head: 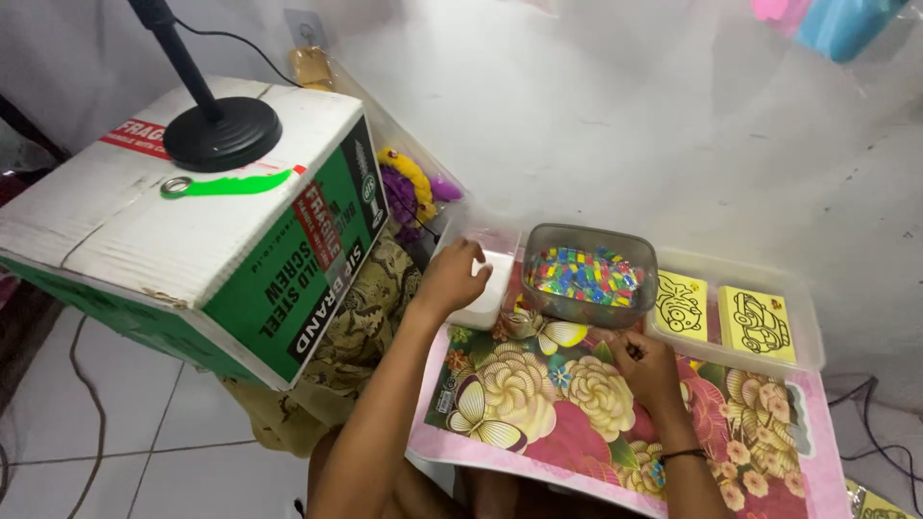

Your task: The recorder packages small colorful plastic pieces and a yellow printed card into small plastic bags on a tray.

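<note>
Left grip on white box, beside bead tub.

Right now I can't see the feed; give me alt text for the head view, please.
A person's left hand rests on a small white rectangular box while the right hand pinches something tiny beside a clear plastic tub of multicoloured square tiles. Both work over a pink floral mat, with two yellow outline picture cards in a clear tray.

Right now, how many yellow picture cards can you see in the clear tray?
2. One yellow card lies at the left end of the clear tray, beside the tub of coloured pieces; the other lies right of it. More may be stacked beneath.
</note>
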